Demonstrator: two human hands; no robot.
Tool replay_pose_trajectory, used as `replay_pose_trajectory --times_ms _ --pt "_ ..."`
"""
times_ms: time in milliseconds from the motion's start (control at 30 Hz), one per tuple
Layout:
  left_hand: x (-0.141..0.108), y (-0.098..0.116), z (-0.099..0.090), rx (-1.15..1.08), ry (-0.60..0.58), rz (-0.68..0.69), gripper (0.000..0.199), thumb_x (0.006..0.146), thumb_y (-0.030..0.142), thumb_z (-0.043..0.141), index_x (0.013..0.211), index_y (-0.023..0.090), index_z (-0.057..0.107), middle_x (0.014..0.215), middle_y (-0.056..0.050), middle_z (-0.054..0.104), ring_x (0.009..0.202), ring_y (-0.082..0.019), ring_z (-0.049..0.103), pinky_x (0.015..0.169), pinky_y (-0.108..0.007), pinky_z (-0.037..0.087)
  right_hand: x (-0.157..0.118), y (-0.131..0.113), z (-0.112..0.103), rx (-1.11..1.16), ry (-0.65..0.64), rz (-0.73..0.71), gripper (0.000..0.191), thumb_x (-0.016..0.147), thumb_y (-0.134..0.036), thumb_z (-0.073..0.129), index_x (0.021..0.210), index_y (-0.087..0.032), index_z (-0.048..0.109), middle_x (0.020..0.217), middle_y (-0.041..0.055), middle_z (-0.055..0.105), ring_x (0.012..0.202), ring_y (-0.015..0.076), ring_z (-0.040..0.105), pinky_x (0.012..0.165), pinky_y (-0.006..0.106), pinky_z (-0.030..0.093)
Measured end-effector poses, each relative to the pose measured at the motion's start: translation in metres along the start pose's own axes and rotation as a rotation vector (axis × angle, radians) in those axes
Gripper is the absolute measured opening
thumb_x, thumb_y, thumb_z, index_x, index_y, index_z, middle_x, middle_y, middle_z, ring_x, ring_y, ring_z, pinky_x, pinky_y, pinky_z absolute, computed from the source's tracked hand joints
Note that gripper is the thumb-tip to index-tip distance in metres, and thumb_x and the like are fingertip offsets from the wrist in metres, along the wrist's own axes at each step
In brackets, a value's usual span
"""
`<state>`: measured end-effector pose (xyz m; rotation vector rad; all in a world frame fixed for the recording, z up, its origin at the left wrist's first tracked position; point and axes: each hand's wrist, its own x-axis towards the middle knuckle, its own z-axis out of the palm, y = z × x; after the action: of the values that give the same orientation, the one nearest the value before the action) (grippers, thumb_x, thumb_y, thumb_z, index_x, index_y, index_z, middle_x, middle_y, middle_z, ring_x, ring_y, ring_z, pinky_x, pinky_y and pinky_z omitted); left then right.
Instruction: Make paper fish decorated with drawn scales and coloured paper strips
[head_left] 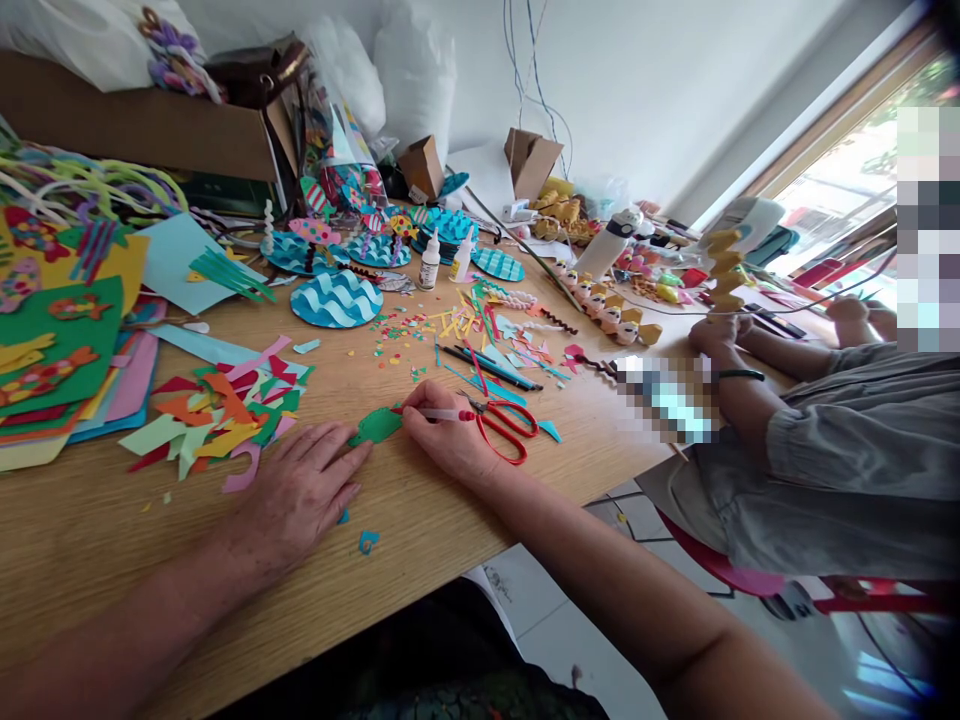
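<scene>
My left hand (pixel 304 495) lies with fingers stretched out on the wooden table, its fingertips pressing the left end of a small green paper cut-out (pixel 379 425). A red pen (pixel 448 414) with a pale barrel is pinched in my right hand (pixel 450 448), its tip at the cut-out's right end. Red-handled scissors (pixel 508 432) lie just beyond my right hand, their blades partly hidden. Colored paper scraps (pixel 214 415) are heaped beyond my left hand. Small blue paper bits (pixel 368 541) rest nearer to me.
Stacked colored paper sheets (pixel 56 345) stand at the left. Farther back are blue wave-patterned discs (pixel 336 300), glue bottles (pixel 429 262) and dark pens (pixel 499 368). A white bottle (pixel 607 243) stands behind an egg-carton strip (pixel 611 310). At right sits a person in grey (pixel 862 470).
</scene>
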<state>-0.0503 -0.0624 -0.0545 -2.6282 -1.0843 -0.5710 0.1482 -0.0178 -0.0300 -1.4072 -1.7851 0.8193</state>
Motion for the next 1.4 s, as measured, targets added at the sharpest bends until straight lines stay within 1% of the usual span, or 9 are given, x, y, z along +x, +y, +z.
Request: replay_pose_trajectory --times_ms 167,267,367,500,633,733,1100,1267,1400 --pt "-0.003 -0.002 0.002 -0.027 -0.039 -0.021 0.034 0.09 0.027 0.037 0.11 0.014 0.062 0.113 -0.014 0.058 0.104 -0.029 0.052 0.086 -0.046 0.045 0.0 0.001 0.001 0.012 0.006 -0.007 0.005 0.071 -0.019 0.05 0.067 -0.019 0.051 0.057 -0.005 0.053 0.051 0.0081 0.046 0.049 0.019 0.034" --pt "-0.004 -0.003 0.002 -0.052 -0.083 -0.044 0.034 0.09 0.028 0.037 0.111 0.017 0.061 0.116 -0.013 0.058 0.106 -0.029 0.051 0.089 -0.046 0.044 -0.003 0.002 0.002 0.082 0.011 -0.026 0.004 0.073 -0.021 0.05 0.069 -0.019 0.051 0.057 -0.0049 0.052 0.05 0.0081 0.046 0.048 0.019 0.034" --pt "-0.003 -0.002 0.002 -0.062 -0.11 -0.061 0.034 0.09 0.028 0.038 0.114 0.019 0.059 0.116 -0.011 0.058 0.107 -0.028 0.051 0.09 -0.046 0.043 -0.006 0.003 0.005 0.129 -0.045 -0.053 0.005 0.074 -0.023 0.05 0.071 -0.019 0.051 0.057 -0.005 0.051 0.051 0.0079 0.046 0.048 0.019 0.034" --pt "-0.002 0.0 0.001 -0.057 -0.108 -0.074 0.034 0.09 0.025 0.038 0.117 0.019 0.057 0.117 -0.011 0.057 0.109 -0.028 0.05 0.091 -0.046 0.043 -0.008 0.002 0.009 0.105 -0.131 -0.094 0.004 0.075 -0.022 0.051 0.074 -0.019 0.052 0.06 -0.0048 0.054 0.055 0.0079 0.048 0.053 0.019 0.036" --pt "-0.002 0.001 0.001 -0.055 -0.113 -0.077 0.034 0.089 0.024 0.039 0.117 0.017 0.058 0.117 -0.012 0.057 0.109 -0.029 0.05 0.09 -0.047 0.043 -0.008 -0.003 0.008 0.088 -0.205 -0.088 0.003 0.076 -0.021 0.052 0.075 -0.018 0.053 0.064 -0.0039 0.057 0.056 0.0075 0.049 0.055 0.019 0.038" --pt "-0.003 0.001 0.001 -0.063 -0.125 -0.09 0.034 0.089 0.025 0.039 0.117 0.019 0.058 0.118 -0.011 0.057 0.11 -0.028 0.05 0.092 -0.047 0.042 -0.007 -0.004 0.008 0.089 -0.24 -0.087 0.003 0.077 -0.021 0.053 0.077 -0.018 0.054 0.064 -0.0041 0.057 0.055 0.0069 0.049 0.053 0.018 0.037" --pt "-0.001 0.001 -0.001 -0.056 -0.143 -0.105 0.033 0.088 0.025 0.042 0.117 0.022 0.057 0.117 -0.01 0.058 0.11 -0.027 0.051 0.092 -0.045 0.043 -0.007 -0.002 0.011 0.068 -0.234 -0.103 0.004 0.077 -0.021 0.053 0.078 -0.018 0.055 0.065 -0.004 0.058 0.056 0.0068 0.05 0.052 0.017 0.037" --pt "0.0 0.001 -0.003 -0.069 -0.139 -0.086 0.033 0.088 0.025 0.042 0.117 0.019 0.058 0.117 -0.012 0.058 0.11 -0.029 0.051 0.09 -0.046 0.044 -0.007 -0.001 0.011 0.085 -0.237 -0.123 0.004 0.077 -0.021 0.053 0.078 -0.018 0.055 0.065 -0.004 0.058 0.056 0.0068 0.049 0.052 0.018 0.036" --pt "-0.001 0.001 -0.001 -0.053 -0.133 -0.082 0.033 0.088 0.025 0.041 0.116 0.019 0.058 0.116 -0.011 0.058 0.109 -0.028 0.052 0.091 -0.046 0.043 -0.007 -0.001 0.011 0.066 -0.237 -0.124 0.004 0.076 -0.021 0.053 0.078 -0.018 0.055 0.066 -0.004 0.059 0.055 0.0066 0.049 0.052 0.018 0.036"
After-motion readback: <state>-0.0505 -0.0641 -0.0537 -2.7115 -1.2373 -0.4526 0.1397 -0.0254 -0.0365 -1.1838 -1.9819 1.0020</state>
